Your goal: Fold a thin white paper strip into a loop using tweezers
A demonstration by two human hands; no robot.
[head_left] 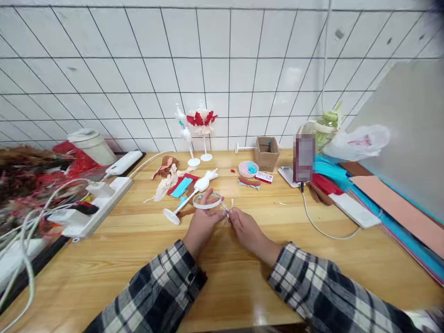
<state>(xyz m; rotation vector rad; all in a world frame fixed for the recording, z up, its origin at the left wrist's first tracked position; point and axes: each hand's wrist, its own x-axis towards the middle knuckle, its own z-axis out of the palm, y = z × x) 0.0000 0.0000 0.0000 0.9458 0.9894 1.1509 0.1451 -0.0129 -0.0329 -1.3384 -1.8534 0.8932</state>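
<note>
- White-tiled wall (243,74) along the far side.
- Wooden surface (86,273) carrying everything below.
- Peach sheet (398,203) at the right, lying over blue ones.
- White power strip (107,205) at the left, plugs and cables attached.
- Left hand (204,223), near the middle, its fingers through a ring and its fingertips pinching a small strip.
- Right hand (244,226), just right of it, thumb and finger closed on the same strip.
- White dress form (205,181), tilted over fabric scraps, just beyond the left hand; two more stand upright at the far side, the right one trimmed in red.
- Cardboard box (267,155), far right of centre.
- Pink bowl (242,172), just nearer than the box, with blue bits inside.
- White ring (199,205), around the left hand's fingers.
- Small pale strip (225,207), between both hands' fingertips.
</note>
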